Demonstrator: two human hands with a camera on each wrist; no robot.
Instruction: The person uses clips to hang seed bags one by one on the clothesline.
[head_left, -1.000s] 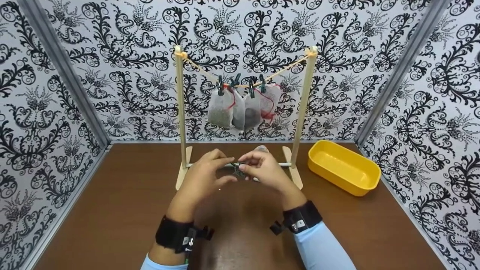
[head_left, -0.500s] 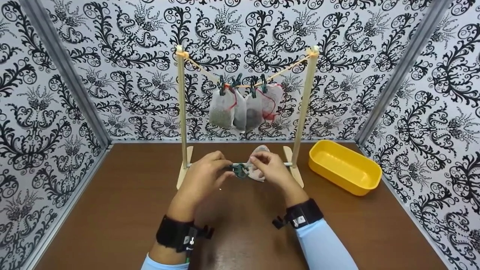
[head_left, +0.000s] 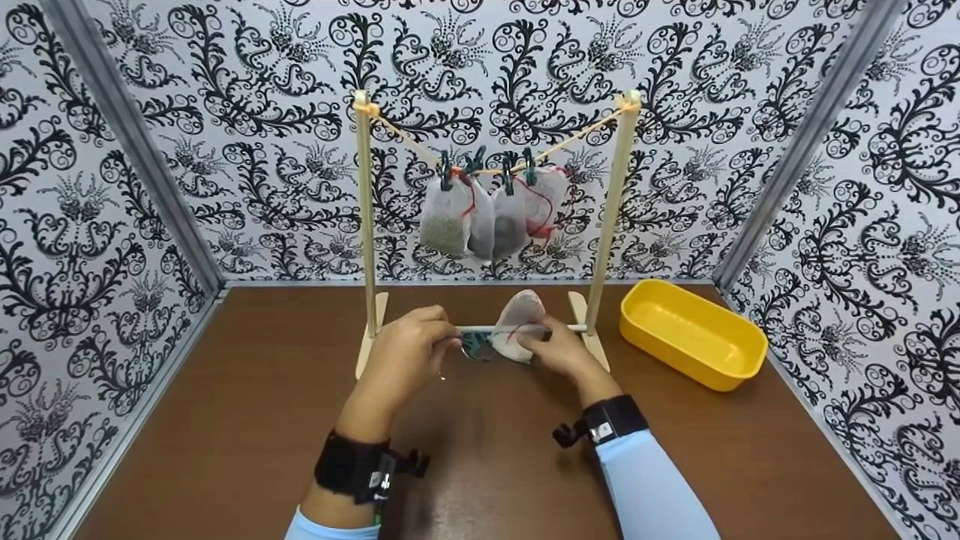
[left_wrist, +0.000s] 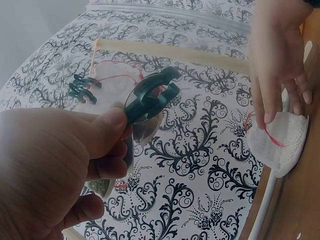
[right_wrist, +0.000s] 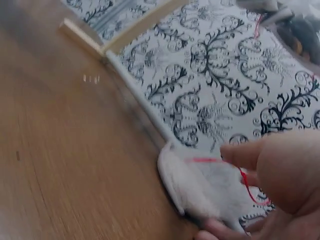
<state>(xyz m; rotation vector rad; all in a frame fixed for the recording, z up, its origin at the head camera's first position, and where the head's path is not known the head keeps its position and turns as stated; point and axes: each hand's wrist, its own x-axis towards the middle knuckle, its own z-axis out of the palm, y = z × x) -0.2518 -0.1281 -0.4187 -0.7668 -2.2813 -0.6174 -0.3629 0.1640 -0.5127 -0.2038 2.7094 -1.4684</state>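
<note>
My left hand (head_left: 409, 345) pinches a dark green clip (left_wrist: 150, 97) with a metal ring between thumb and fingers, its jaws pointing away from the hand. My right hand (head_left: 562, 349) reaches over a white mesh drawstring pouch (head_left: 517, 330), filled with white grains, that leans by the stand's lower bar. In the left wrist view its fingers (left_wrist: 270, 107) are fairly straight and spread about the pouch's top, near the red string (left_wrist: 272, 137). In the right wrist view the thumb lies over the pouch and other fingertips show by its lower edge.
Beyond my hands stands a wooden frame (head_left: 365, 225) with an orange cord (head_left: 581, 136) strung between its posts. Several filled mesh pouches (head_left: 446, 217) hang there from dark green clips. A yellow tray (head_left: 694, 349) sits at the right on the brown table (head_left: 247, 420).
My right hand has left the clip by my left hand and moved right to the pouch. My left hand keeps hold of the clip, nearly in place.
</note>
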